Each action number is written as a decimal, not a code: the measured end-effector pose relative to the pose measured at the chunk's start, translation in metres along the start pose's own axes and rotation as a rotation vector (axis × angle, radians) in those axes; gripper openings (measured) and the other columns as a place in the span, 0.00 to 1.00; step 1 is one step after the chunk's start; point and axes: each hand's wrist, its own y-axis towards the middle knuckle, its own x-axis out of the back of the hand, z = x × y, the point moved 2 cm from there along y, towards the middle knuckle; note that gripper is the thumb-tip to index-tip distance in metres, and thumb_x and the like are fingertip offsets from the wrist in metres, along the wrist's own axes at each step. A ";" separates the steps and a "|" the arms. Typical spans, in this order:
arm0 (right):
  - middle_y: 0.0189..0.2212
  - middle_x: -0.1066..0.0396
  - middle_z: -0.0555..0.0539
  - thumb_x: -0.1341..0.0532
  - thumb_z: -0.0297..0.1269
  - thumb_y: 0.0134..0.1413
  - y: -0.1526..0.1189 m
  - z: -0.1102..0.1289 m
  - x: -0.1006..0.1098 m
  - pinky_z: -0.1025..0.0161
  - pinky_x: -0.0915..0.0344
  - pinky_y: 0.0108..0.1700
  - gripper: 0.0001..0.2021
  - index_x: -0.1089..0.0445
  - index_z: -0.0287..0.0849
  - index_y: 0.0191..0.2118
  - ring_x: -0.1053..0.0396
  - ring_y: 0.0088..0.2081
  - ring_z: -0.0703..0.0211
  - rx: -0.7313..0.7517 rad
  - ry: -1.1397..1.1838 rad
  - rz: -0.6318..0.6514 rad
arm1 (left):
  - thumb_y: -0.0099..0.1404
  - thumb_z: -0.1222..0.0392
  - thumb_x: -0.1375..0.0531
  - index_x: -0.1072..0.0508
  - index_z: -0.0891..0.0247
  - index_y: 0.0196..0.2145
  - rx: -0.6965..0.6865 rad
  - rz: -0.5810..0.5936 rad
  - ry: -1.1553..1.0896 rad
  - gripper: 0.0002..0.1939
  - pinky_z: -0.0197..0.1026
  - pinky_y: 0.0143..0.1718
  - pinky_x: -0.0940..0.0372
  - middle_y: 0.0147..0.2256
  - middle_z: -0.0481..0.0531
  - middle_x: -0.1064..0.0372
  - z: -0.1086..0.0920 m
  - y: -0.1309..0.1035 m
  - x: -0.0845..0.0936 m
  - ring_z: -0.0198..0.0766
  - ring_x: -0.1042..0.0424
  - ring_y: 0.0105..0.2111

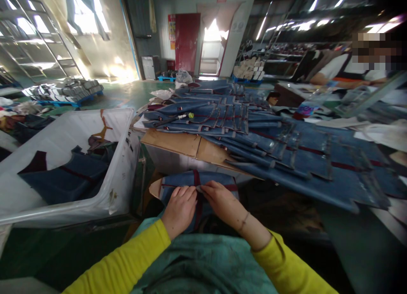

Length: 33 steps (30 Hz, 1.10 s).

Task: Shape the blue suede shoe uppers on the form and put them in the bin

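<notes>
In front of my lap lies a blue leather-like piece (181, 179) crossed by dark red bands. My left hand (180, 209) has its fingers bent and pressed on the piece beside the middle band. Thumb and fingers of my right hand (224, 203) pinch a small greyish edge of the same piece, close to the left fingertips. The two hands almost touch there. Exactly what the fingertips grip is partly hidden by the fingers. Just beyond the piece, a brown cardboard sheet (171, 142) lies under the edge of a pile of flat blue pieces (219, 116).
To the left stands a large white plastic bin (122, 166) holding a blue piece (76, 171) with a dark red band. More overlapping blue pieces (305, 152) spread to the right. A plastic bottle (307, 109) and a co-worker (343, 69) are at the far right.
</notes>
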 end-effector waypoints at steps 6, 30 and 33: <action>0.42 0.33 0.40 0.50 0.23 0.57 -0.012 0.003 -0.020 0.59 0.35 0.46 0.19 0.35 0.39 0.52 0.37 0.42 0.56 -0.036 -0.102 -0.095 | 0.67 0.63 0.51 0.35 0.64 0.51 0.045 0.020 -0.016 0.15 0.50 0.53 0.46 0.50 0.55 0.34 -0.002 0.004 -0.002 0.44 0.38 0.50; 0.46 0.33 0.41 0.52 0.29 0.61 -0.036 -0.012 -0.006 0.55 0.37 0.50 0.17 0.35 0.39 0.52 0.37 0.46 0.54 -0.010 -0.030 -0.269 | 0.68 0.62 0.51 0.38 0.63 0.55 0.043 -0.049 0.048 0.18 0.50 0.52 0.47 0.49 0.55 0.34 0.002 -0.006 0.006 0.43 0.39 0.49; 0.46 0.33 0.41 0.52 0.28 0.60 -0.020 0.008 -0.015 0.56 0.36 0.49 0.17 0.35 0.40 0.52 0.37 0.46 0.56 0.037 0.030 -0.251 | 0.68 0.62 0.51 0.37 0.62 0.55 0.077 -0.059 0.074 0.18 0.50 0.54 0.48 0.51 0.54 0.35 0.008 -0.014 0.008 0.43 0.39 0.50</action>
